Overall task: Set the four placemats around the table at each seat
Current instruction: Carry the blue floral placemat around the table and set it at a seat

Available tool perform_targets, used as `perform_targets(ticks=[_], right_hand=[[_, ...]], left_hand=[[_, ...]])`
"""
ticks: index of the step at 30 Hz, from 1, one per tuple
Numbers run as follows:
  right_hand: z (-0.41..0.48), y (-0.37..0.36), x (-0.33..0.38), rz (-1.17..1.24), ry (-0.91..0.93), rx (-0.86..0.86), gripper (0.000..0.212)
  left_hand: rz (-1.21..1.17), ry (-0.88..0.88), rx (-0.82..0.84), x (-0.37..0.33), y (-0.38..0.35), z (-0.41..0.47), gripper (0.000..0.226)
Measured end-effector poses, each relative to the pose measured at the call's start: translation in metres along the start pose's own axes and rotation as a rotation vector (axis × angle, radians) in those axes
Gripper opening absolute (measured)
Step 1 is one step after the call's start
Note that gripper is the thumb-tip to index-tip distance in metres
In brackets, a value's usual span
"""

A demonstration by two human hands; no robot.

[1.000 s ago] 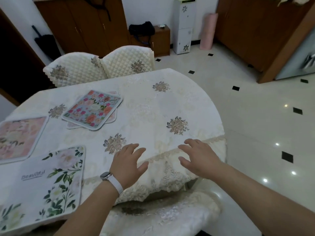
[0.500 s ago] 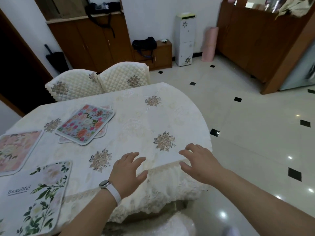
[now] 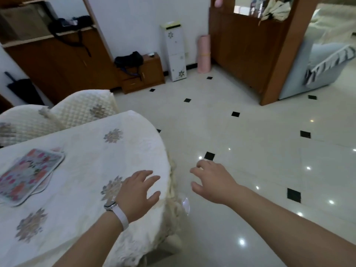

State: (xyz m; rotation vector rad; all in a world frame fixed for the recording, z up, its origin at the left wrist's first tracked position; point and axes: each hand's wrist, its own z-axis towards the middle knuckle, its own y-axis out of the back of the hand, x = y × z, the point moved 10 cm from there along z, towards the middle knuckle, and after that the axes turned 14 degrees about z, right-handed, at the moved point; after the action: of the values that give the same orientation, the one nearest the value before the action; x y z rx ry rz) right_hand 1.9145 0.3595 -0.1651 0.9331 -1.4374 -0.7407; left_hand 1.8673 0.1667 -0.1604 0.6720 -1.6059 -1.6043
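Note:
A floral placemat (image 3: pixel 27 174) with pink and orange flowers lies on the table (image 3: pixel 92 160) at the left, stacked on another mat whose edge peeks out beneath it. My left hand (image 3: pixel 137 191), with a white watch at the wrist, hovers palm down with fingers spread over the table's right end. My right hand (image 3: pixel 212 182) hangs in the air past the table's edge, above the floor, fingers loosely spread and holding nothing. The other placemats are outside the view.
Two quilted cream chairs (image 3: pixel 57 116) stand at the table's far side. Glossy tiled floor (image 3: pixel 250 151) stretches to the right. Wooden cabinets (image 3: pixel 57 62), a small wooden stand (image 3: pixel 142 78), a white dispenser (image 3: pixel 174 53) and a pink roll (image 3: pixel 204 53) line the back wall.
The view has swung right and up; the two near placemats have left the frame. My right hand moved off the tablecloth to over the floor. My left hand stays over the table's end.

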Motion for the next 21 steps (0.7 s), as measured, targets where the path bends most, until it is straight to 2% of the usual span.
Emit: perform_targets(ticks=[3, 6, 12, 21], right_hand=[[-0.004, 0.020, -0.025, 0.013, -0.008, -0.018, 0.064], [-0.004, 0.039, -0.054, 0.024, -0.040, -0.049, 0.051], [0.008, 0.070, -0.102, 0.031, -0.097, -0.101, 0.050], [0.114, 0.099, -0.184, -0.025, -0.187, -0.056, 0.050]], left_hand=[[0.005, -0.017, -0.043, -0.026, 0.017, 0.029, 0.047], [0.003, -0.001, -0.094, -0.046, 0.027, 0.056, 0.045], [-0.078, 0.018, -0.071, -0.078, 0.004, 0.111, 0.048], [-0.150, -0.055, -0.023, -0.054, -0.049, 0.253, 0.056]])
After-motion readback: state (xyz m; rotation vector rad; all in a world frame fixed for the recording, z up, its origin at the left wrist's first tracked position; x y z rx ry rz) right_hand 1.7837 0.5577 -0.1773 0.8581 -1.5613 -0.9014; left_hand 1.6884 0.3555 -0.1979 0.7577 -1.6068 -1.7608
